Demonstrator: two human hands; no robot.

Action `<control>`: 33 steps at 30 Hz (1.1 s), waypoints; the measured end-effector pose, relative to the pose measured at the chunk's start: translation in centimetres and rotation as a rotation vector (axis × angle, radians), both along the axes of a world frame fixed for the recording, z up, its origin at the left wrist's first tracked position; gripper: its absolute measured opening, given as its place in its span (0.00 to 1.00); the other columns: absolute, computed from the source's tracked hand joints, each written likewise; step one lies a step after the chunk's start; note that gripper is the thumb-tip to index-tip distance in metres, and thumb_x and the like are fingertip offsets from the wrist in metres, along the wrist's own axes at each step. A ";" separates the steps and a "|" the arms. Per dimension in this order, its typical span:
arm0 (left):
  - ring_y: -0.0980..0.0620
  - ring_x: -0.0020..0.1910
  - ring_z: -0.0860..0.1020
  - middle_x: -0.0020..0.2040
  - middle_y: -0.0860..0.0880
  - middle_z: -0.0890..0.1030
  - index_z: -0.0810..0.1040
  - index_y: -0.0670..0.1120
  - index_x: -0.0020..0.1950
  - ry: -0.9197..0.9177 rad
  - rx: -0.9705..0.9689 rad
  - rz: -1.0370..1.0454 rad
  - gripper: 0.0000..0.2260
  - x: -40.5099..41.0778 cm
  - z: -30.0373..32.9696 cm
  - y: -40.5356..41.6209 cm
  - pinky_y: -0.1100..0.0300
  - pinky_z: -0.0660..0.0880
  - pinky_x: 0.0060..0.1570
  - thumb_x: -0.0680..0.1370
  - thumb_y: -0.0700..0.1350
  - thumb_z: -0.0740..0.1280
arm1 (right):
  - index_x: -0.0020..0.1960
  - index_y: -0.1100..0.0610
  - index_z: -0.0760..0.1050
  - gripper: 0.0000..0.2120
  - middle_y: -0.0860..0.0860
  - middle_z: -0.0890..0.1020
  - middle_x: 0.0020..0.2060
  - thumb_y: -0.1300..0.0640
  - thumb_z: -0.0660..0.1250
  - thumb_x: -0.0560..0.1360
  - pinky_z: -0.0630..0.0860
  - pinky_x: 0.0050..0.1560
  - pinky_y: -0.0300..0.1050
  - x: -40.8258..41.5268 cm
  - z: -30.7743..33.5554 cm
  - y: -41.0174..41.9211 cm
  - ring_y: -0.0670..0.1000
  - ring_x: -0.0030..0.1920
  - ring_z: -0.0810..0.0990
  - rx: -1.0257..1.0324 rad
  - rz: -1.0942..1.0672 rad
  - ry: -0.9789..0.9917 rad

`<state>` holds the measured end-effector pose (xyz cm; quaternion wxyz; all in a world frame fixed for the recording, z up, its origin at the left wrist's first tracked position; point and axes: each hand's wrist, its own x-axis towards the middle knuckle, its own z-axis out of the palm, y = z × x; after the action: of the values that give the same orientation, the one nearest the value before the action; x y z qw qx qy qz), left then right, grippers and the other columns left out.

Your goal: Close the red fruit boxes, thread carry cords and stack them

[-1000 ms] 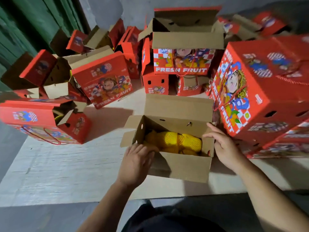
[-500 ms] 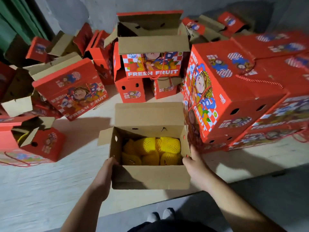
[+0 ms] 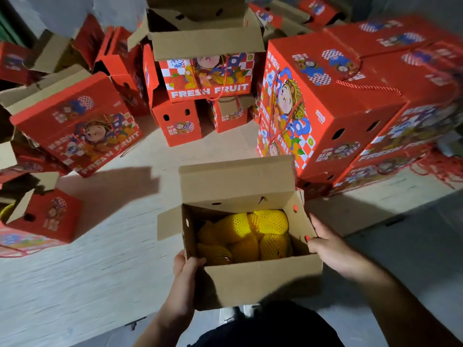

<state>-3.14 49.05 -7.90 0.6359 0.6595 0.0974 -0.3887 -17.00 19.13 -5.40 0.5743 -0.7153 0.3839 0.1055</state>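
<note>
An open fruit box with its brown inside showing sits in front of me, its flaps up. Inside lie several yellow fruits in foam netting. My left hand grips the box's near left corner, thumb hooked over the rim. My right hand holds the right wall, fingers along its outside. The box hangs partly over the pale board's front edge. Closed red boxes with red carry cords are stacked at the right.
More red boxes stand around: one open-topped "FRESH FRUIT" box at the back, a tilted one at left, another open one at far left. Loose red cords lie at the right edge. Grey floor lies below the board.
The box has been pulled toward me and to the right, past the board's front edge. My left hand shifted from its side to the near left corner; the view swung right.
</note>
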 end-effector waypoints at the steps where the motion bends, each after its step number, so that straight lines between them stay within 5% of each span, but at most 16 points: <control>1: 0.36 0.66 0.76 0.64 0.39 0.76 0.71 0.53 0.64 -0.022 -0.018 -0.035 0.25 -0.3 0.1 -0.3 0.31 0.73 0.67 0.69 0.57 0.68 | 0.84 0.45 0.52 0.40 0.45 0.64 0.79 0.72 0.57 0.79 0.59 0.73 0.45 -0.8 0.0 -0.4 0.46 0.75 0.63 0.000 -0.006 0.013; 5: 0.36 0.68 0.72 0.65 0.40 0.74 0.74 0.51 0.65 -0.076 0.002 -0.136 0.25 -1.2 0.7 -1.7 0.32 0.70 0.70 0.69 0.52 0.67 | 0.84 0.47 0.49 0.38 0.51 0.60 0.81 0.70 0.57 0.81 0.57 0.79 0.56 -2.8 -0.6 -2.3 0.53 0.78 0.61 0.007 -0.018 0.038; 10: 0.29 0.67 0.73 0.68 0.31 0.74 0.73 0.42 0.70 -0.079 -0.020 -0.122 0.28 -1.2 1.4 -2.7 0.30 0.71 0.69 0.70 0.50 0.67 | 0.82 0.40 0.49 0.37 0.50 0.62 0.80 0.62 0.60 0.81 0.62 0.75 0.60 -1.1 -0.6 -2.9 0.57 0.76 0.65 0.000 -0.100 0.023; 14: 0.32 0.59 0.82 0.64 0.35 0.82 0.70 0.44 0.75 -0.061 -0.164 -0.018 0.24 -1.1 2.2 -4.0 0.43 0.82 0.50 0.81 0.53 0.61 | 0.83 0.40 0.48 0.38 0.47 0.62 0.81 0.61 0.62 0.81 0.62 0.75 0.59 1.2 0.1 -2.7 0.55 0.78 0.64 0.033 -0.111 -0.023; 19: 0.39 0.47 0.85 0.52 0.40 0.85 0.77 0.44 0.61 -0.127 -0.205 0.246 0.20 -1.0 3.1 -4.6 0.46 0.84 0.44 0.81 0.59 0.63 | 0.83 0.41 0.44 0.43 0.47 0.54 0.83 0.63 0.64 0.79 0.60 0.77 0.55 2.1 0.4 -2.1 0.53 0.81 0.57 0.140 -0.109 -0.082; 22: 0.49 0.46 0.80 0.45 0.47 0.80 0.76 0.48 0.51 -0.168 -0.209 0.414 0.07 -0.4 3.3 -3.5 0.56 0.79 0.44 0.78 0.51 0.65 | 0.83 0.40 0.45 0.43 0.44 0.54 0.82 0.63 0.65 0.79 0.59 0.68 0.47 2.0 0.3 -1.4 0.50 0.80 0.56 0.167 -0.129 -0.176; 27: 0.55 0.62 0.82 0.66 0.53 0.81 0.76 0.51 0.72 -0.194 -0.220 0.710 0.16 0.9 3.8 -0.3 0.57 0.80 0.56 0.85 0.42 0.61 | 0.81 0.34 0.45 0.44 0.38 0.58 0.79 0.63 0.66 0.79 0.59 0.67 0.46 2.3 0.1 -0.3 0.40 0.72 0.58 0.183 -0.096 -0.292; 30: 0.51 0.67 0.80 0.75 0.51 0.73 0.75 0.54 0.73 -0.352 -0.217 0.936 0.18 1.6 6.3 0.6 0.54 0.76 0.61 0.83 0.48 0.67 | 0.81 0.33 0.43 0.46 0.35 0.57 0.78 0.62 0.68 0.78 0.60 0.71 0.48 2.8 0.0 0.2 0.43 0.75 0.60 0.207 -0.067 -0.308; 33: 0.48 0.67 0.81 0.71 0.51 0.77 0.77 0.55 0.70 -0.568 -0.226 0.827 0.19 1.8 8.1 -0.7 0.49 0.75 0.61 0.80 0.43 0.63 | 0.81 0.33 0.43 0.46 0.38 0.59 0.78 0.59 0.69 0.78 0.61 0.71 0.49 3.3 -0.3 0.7 0.45 0.74 0.61 0.210 -0.113 -0.297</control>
<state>-1.33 48.35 0.22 0.8054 0.5723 0.1310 0.0818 -13.67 19.85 -5.73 0.7012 -0.6365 0.3213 0.0059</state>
